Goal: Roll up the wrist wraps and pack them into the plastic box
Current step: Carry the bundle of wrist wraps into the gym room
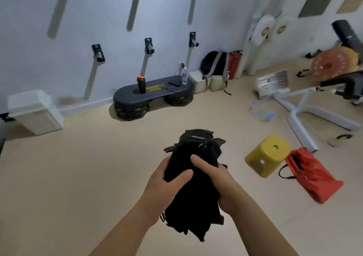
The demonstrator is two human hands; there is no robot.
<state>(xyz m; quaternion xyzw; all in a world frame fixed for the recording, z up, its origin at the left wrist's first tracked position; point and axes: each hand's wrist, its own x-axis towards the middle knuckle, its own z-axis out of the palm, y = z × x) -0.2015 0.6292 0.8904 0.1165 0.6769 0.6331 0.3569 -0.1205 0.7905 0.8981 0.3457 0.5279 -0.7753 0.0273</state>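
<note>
Both my hands grip the bundle of black wrist wraps [196, 145] above the floor [78, 177], left hand [165, 181] and right hand [220, 183] each with fingers [182, 175] curled round it. It looks soft, light and floppy, ends dangling; I'd take one strap by its end to roll. The plastic box [261, 111] sits well apart.

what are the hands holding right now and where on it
Both hands grip a bundle of black wrist wraps around its middle: the left hand from the left side, the right hand from the right, thumbs across the front.
</note>
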